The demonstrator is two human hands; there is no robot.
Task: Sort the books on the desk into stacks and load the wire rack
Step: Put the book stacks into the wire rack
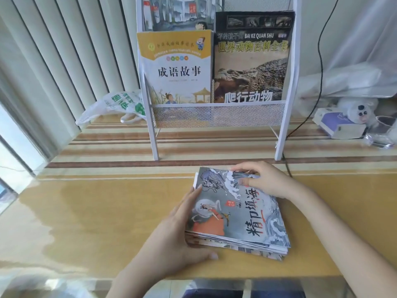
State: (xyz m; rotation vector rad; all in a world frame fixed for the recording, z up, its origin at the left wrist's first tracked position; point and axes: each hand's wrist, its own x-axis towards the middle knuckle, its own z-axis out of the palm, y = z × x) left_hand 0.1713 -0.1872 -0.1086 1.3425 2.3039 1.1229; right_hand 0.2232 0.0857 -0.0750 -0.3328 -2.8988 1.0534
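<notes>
My left hand (182, 231) lies flat along the left edge of a stack of thin picture books (236, 214) on the glossy yellow desk (96, 211), fingers straight, thumb pressed to the near corner. My right hand (264, 179) curls over the stack's far right corner, fingertips on the top cover. That grey cover with waves and a dragon reads 精卫填海. I can't count the books beneath it.

Behind stands the white wire rack (217, 115), its lower shelf holding two upright books: a yellow-and-white one (175, 67) titled 成语故事, and a dark crocodile-cover one (252, 59) reading BAI KE QUAN SHU, 世界动物百科全书, 爬行动物. On the upper shelf I see another illustrated book (180, 14), title unreadable.
</notes>
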